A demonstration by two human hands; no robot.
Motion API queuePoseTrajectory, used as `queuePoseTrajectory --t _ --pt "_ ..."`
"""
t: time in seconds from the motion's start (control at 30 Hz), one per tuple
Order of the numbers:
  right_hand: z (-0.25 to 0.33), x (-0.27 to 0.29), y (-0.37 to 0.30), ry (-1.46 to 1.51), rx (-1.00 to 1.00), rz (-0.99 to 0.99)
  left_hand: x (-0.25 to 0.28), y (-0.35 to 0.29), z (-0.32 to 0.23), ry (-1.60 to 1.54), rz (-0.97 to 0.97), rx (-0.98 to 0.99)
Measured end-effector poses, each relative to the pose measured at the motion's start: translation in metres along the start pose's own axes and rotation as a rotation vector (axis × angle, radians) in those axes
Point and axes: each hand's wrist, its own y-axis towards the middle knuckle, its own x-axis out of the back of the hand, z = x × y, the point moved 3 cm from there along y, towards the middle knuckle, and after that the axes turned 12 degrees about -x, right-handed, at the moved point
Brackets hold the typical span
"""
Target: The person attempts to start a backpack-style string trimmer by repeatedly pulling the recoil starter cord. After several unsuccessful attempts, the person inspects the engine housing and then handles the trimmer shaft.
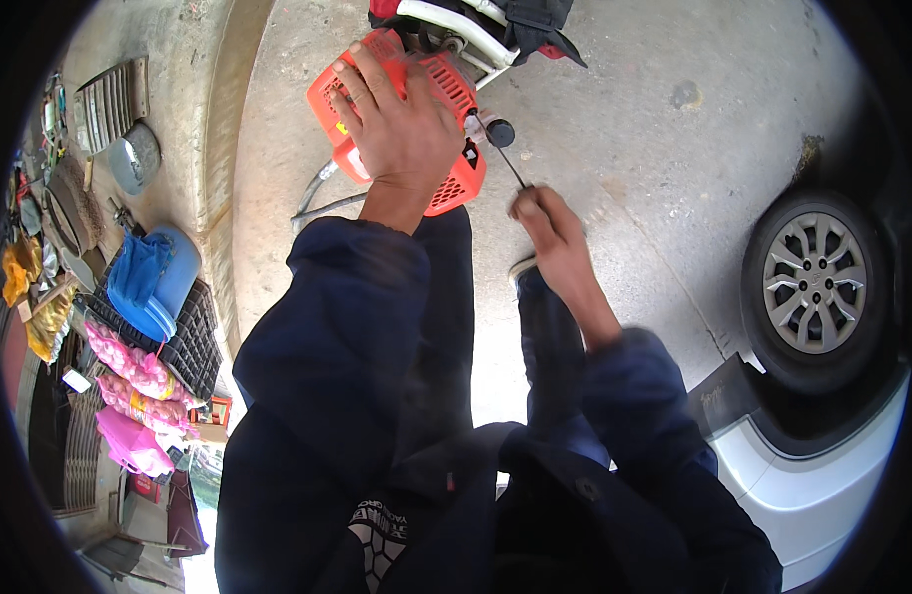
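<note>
My left hand (396, 124) presses flat on top of an orange small engine (448, 87) that sits on the concrete ground. My right hand (547, 230) grips a thin black pull cord (512, 168) that runs up to a black knob (499, 132) on the engine's side. Both arms wear dark blue sleeves. White and black machine parts (476, 25) continue above the engine. My dark trouser legs and a shoe (520, 267) stand just below the engine.
A white car with a grey alloy wheel (815, 282) stands close on the right. On the left lie a blue bucket (159, 277), a black crate (193, 342), pink bags (129, 366), a metal pan (134, 156) and assorted clutter. A hose (317, 203) curves beside the engine.
</note>
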Motion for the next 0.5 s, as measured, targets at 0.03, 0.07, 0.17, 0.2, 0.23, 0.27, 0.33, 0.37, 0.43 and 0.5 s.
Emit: queuePoseTrajectory --t 0.03,0.07,0.17,0.2,0.23,0.27,0.33,0.37,0.43,0.5 --pt "-0.004 -0.016 0.04 0.058 -0.027 0.004 0.0 0.0 0.0 0.006 0.003 0.009" --pt "-0.003 -0.03 0.074 0.011 0.066 -0.048 0.0 0.0 0.0 0.025 0.018 -0.002" --pt "-0.01 -0.049 0.11 0.091 -0.041 -0.059 0.001 0.002 0.001 0.002 -0.001 0.006" --pt "-0.011 -0.045 0.094 0.101 -0.078 -0.025 0.001 0.002 0.001 0.012 -0.009 -0.013" --pt "-0.008 -0.036 0.065 0.123 -0.017 0.008 0.0 0.002 0.002 0.004 -0.002 -0.009" --pt "-0.007 -0.023 0.03 0.13 -0.036 0.023 0.0 0.002 0.003 0.002 -0.001 0.003" --pt "-0.009 0.007 -0.041 0.307 -0.217 0.006 0.0 0.001 0.003 0.005 -0.01 -0.004" --pt "-0.004 0.02 -0.067 0.347 -0.104 -0.009 0.0 0.001 0.002 0.012 -0.015 -0.004" --pt "-0.006 0.028 -0.082 0.3 -0.211 0.001 0.001 0.001 0.001 0.015 -0.031 -0.014" --pt "-0.009 0.015 -0.047 0.229 -0.189 0.02 0.0 0.001 0.0 0.013 -0.025 -0.007"
